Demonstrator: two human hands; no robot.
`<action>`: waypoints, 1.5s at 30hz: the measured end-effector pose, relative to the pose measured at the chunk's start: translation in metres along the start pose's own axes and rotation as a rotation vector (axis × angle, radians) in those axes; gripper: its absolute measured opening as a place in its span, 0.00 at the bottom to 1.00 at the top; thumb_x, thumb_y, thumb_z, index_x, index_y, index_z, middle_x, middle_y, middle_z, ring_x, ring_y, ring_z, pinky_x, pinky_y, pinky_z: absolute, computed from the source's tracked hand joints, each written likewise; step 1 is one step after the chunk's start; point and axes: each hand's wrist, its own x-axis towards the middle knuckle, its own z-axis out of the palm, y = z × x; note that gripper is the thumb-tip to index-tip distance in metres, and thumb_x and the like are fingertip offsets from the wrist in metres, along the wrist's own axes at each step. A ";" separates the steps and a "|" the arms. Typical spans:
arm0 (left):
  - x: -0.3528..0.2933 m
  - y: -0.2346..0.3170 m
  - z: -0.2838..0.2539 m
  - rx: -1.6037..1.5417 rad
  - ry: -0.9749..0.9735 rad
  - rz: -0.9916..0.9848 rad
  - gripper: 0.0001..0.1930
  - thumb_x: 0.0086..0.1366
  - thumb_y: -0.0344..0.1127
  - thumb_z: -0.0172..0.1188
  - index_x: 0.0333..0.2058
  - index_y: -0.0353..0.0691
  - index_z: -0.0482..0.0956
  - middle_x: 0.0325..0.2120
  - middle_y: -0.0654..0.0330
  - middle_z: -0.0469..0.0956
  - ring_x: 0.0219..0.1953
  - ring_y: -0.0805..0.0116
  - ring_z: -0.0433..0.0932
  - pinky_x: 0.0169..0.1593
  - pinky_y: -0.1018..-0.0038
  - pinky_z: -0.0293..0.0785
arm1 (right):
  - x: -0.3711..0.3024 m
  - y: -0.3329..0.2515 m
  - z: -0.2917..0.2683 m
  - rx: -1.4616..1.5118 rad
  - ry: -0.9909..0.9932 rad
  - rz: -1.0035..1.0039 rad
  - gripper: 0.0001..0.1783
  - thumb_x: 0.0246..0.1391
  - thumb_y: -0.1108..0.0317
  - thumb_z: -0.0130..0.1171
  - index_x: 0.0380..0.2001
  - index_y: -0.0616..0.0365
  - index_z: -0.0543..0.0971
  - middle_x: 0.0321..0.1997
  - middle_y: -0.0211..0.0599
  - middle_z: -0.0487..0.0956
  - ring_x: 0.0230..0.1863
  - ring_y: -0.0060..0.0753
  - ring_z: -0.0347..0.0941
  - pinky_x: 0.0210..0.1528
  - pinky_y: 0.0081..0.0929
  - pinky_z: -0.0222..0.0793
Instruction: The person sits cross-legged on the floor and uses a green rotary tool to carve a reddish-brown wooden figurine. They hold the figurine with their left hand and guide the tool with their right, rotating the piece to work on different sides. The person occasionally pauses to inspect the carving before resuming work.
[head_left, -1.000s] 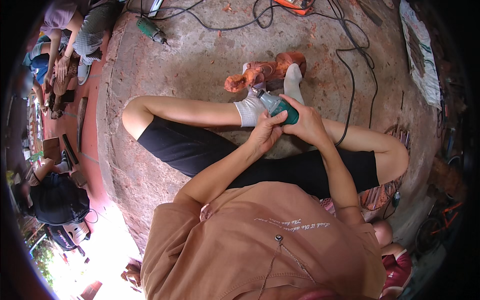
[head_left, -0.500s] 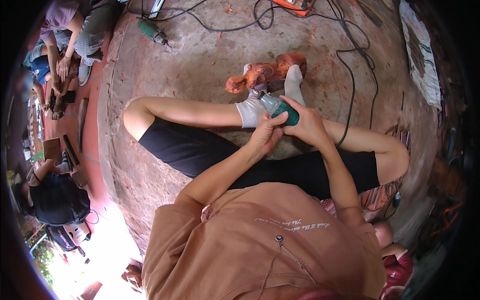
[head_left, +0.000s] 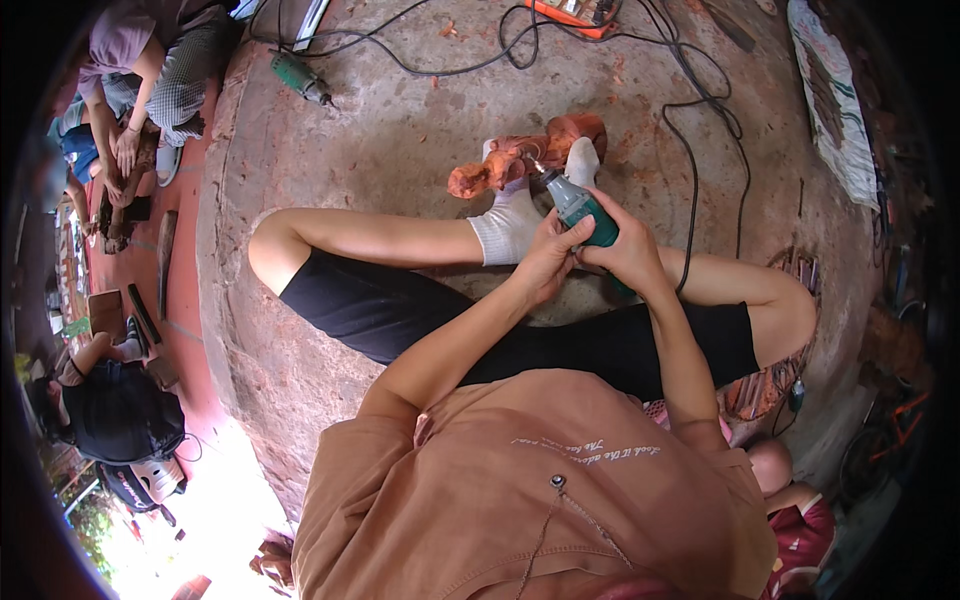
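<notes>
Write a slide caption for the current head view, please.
Left hand and right hand hold a green tool pointed at a reddish carving beside white socks.

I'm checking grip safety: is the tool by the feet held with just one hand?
No, both the left hand and the right hand are around the tool.

One wide fisheye camera on the person's head looks steeply down: the brown shirt (head_left: 540, 450) is nearest, filling the near middle; the left hand (head_left: 546, 259) and right hand (head_left: 631, 248) lie farther off, and the grey floor (head_left: 390, 125) stretches to the far side.
</notes>
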 end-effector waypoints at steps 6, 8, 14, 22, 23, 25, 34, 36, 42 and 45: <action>-0.002 0.001 -0.010 -0.009 -0.010 0.035 0.30 0.62 0.41 0.67 0.56 0.35 0.64 0.49 0.57 0.74 0.51 0.65 0.76 0.55 0.67 0.76 | 0.007 0.002 0.008 -0.040 -0.032 -0.011 0.46 0.30 0.61 0.69 0.61 0.43 0.70 0.43 0.52 0.81 0.45 0.54 0.79 0.48 0.40 0.73; -0.001 0.001 -0.014 -0.015 -0.014 0.034 0.30 0.61 0.41 0.67 0.56 0.35 0.63 0.48 0.57 0.74 0.51 0.65 0.76 0.55 0.67 0.76 | 0.008 -0.002 0.007 -0.055 -0.040 -0.008 0.46 0.30 0.61 0.69 0.61 0.43 0.70 0.43 0.52 0.81 0.45 0.55 0.79 0.48 0.40 0.73; -0.001 0.003 -0.015 -0.074 0.008 0.022 0.28 0.61 0.38 0.67 0.55 0.35 0.64 0.47 0.57 0.75 0.49 0.65 0.77 0.52 0.67 0.78 | 0.010 -0.002 0.008 -0.069 -0.041 0.000 0.46 0.29 0.60 0.69 0.61 0.43 0.71 0.42 0.53 0.81 0.45 0.55 0.79 0.47 0.40 0.73; -0.004 0.006 -0.016 -0.100 0.041 0.007 0.28 0.62 0.35 0.67 0.55 0.35 0.64 0.46 0.57 0.75 0.48 0.64 0.78 0.50 0.66 0.79 | 0.011 -0.003 0.011 -0.061 -0.065 0.007 0.46 0.30 0.60 0.69 0.61 0.43 0.71 0.41 0.53 0.81 0.44 0.56 0.79 0.47 0.40 0.73; -0.002 0.005 -0.018 -0.102 0.022 -0.003 0.27 0.62 0.35 0.67 0.55 0.35 0.64 0.46 0.58 0.75 0.48 0.64 0.78 0.50 0.66 0.79 | 0.011 -0.003 0.011 -0.047 -0.061 0.005 0.45 0.30 0.60 0.69 0.61 0.43 0.71 0.41 0.54 0.81 0.44 0.55 0.79 0.47 0.40 0.73; 0.002 0.001 -0.019 -0.100 0.001 -0.013 0.27 0.62 0.35 0.67 0.55 0.36 0.64 0.46 0.58 0.75 0.48 0.65 0.78 0.50 0.66 0.79 | 0.009 0.000 0.010 -0.023 -0.039 0.010 0.45 0.30 0.60 0.69 0.61 0.43 0.71 0.41 0.54 0.81 0.44 0.55 0.79 0.47 0.40 0.73; -0.004 0.004 -0.015 -0.086 0.072 0.017 0.27 0.62 0.34 0.66 0.55 0.36 0.65 0.46 0.58 0.75 0.48 0.65 0.78 0.49 0.67 0.79 | 0.011 -0.001 0.011 -0.064 -0.062 -0.009 0.46 0.30 0.60 0.69 0.61 0.44 0.71 0.41 0.52 0.82 0.44 0.56 0.79 0.47 0.40 0.73; -0.004 0.004 -0.020 -0.089 0.083 0.013 0.27 0.62 0.34 0.66 0.55 0.36 0.65 0.46 0.58 0.75 0.48 0.65 0.78 0.49 0.67 0.79 | 0.011 -0.002 0.012 -0.079 -0.068 -0.001 0.46 0.30 0.59 0.69 0.61 0.44 0.71 0.41 0.53 0.82 0.44 0.56 0.79 0.47 0.40 0.73; 0.004 -0.001 -0.019 -0.081 -0.010 -0.008 0.28 0.61 0.35 0.67 0.56 0.35 0.64 0.47 0.57 0.75 0.48 0.65 0.77 0.51 0.67 0.78 | 0.008 0.002 0.010 -0.047 -0.021 -0.011 0.45 0.30 0.60 0.68 0.61 0.44 0.71 0.40 0.54 0.81 0.43 0.56 0.79 0.46 0.41 0.73; -0.003 0.003 -0.013 -0.065 0.080 0.017 0.28 0.62 0.36 0.67 0.55 0.35 0.64 0.46 0.57 0.75 0.48 0.65 0.77 0.51 0.67 0.78 | 0.008 -0.001 0.009 -0.054 -0.053 0.004 0.45 0.30 0.60 0.69 0.61 0.45 0.71 0.40 0.54 0.81 0.43 0.56 0.79 0.46 0.41 0.73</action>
